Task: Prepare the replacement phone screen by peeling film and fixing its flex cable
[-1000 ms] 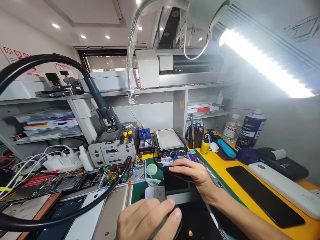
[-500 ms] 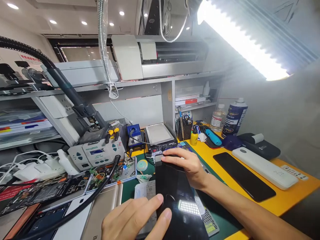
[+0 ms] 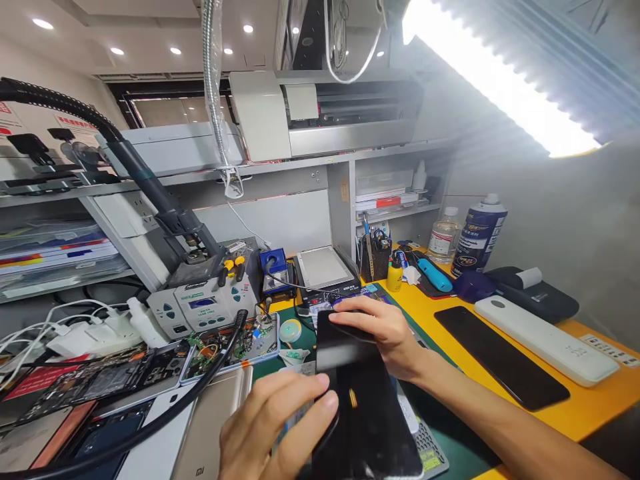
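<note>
Low in the middle of the head view, a black phone (image 3: 357,400) lies glass-up over a green mat (image 3: 280,373) on the yellow surface (image 3: 575,413). At the bottom centre, the left hand (image 3: 273,427) grips the phone's near left edge, thumb pressed on the glass. Just above, the right hand (image 3: 383,330) clasps its far end, fingers curled over the top edge. Left of the phone sits a tray of circuit boards (image 3: 230,343), with a soldering station (image 3: 203,303) behind it. At the right, a spray can (image 3: 479,233) stands beyond a white keyboard (image 3: 545,339).
</note>
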Demonstrator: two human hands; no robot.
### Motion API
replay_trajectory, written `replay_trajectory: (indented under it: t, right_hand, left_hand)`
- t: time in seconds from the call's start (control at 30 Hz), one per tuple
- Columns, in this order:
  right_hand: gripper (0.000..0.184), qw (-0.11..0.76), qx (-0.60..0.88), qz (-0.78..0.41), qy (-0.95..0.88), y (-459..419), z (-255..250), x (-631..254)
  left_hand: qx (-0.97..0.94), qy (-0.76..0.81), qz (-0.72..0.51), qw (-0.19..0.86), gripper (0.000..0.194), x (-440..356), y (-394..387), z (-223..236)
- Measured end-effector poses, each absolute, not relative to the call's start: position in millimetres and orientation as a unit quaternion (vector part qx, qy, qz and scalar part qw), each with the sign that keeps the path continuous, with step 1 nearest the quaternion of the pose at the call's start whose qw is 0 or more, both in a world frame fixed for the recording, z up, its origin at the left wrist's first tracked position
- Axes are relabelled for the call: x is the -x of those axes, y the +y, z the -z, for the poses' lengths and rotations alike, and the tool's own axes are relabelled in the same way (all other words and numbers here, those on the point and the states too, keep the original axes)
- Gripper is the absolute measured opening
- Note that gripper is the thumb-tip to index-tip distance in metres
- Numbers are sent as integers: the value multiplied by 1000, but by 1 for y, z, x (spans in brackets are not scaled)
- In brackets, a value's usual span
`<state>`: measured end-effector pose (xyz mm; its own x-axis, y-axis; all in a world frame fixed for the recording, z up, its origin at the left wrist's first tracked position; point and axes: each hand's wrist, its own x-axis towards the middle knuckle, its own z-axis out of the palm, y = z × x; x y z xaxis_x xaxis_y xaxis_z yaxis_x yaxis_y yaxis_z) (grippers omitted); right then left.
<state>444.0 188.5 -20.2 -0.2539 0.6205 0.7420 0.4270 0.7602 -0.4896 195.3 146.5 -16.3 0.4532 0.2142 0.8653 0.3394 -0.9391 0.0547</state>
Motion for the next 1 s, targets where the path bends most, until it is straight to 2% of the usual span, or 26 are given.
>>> replay_trajectory:
  t: [0.07, 0.1, 0.17, 0.2, 0.27, 0.47, 0.63, 0.77, 1.0]
  right_hand:
    - [20, 497, 358, -175, -771, 187, 19, -438]
    - [22, 485, 372, -223, -760, 186, 18, -434]
    - [35, 448, 394, -329, -732, 183, 16, -427]
    - [40, 425, 399, -385, -715, 182, 15, -424]
    - [40, 384, 398, -483, -679, 179, 14, -419]
    - [38, 345, 379, -622, -592, 174, 13, -415]
    - [45, 341, 367, -654, -566, 171, 12, -413]
    - [39, 336, 358, -669, -558, 170, 11, -411]
    - [26, 323, 338, -697, -544, 168, 13, -413]
  left_hand:
    - [790, -232, 562, -74, 55, -203, 147, 18]
    - [744, -278, 582, -175, 55, -206, 148, 18]
    - [632, -355, 575, -379, 55, -211, 152, 19]
    - [579, -382, 559, -454, 54, -212, 155, 19]
    - [516, -404, 531, -537, 54, -212, 160, 18]
    - [522, -369, 465, -612, 43, -220, 159, 9]
    - [532, -351, 436, -635, 38, -227, 154, 4]
    - [532, -339, 434, -643, 44, -229, 154, 3]
    - [526, -319, 436, -657, 43, -229, 155, 6]
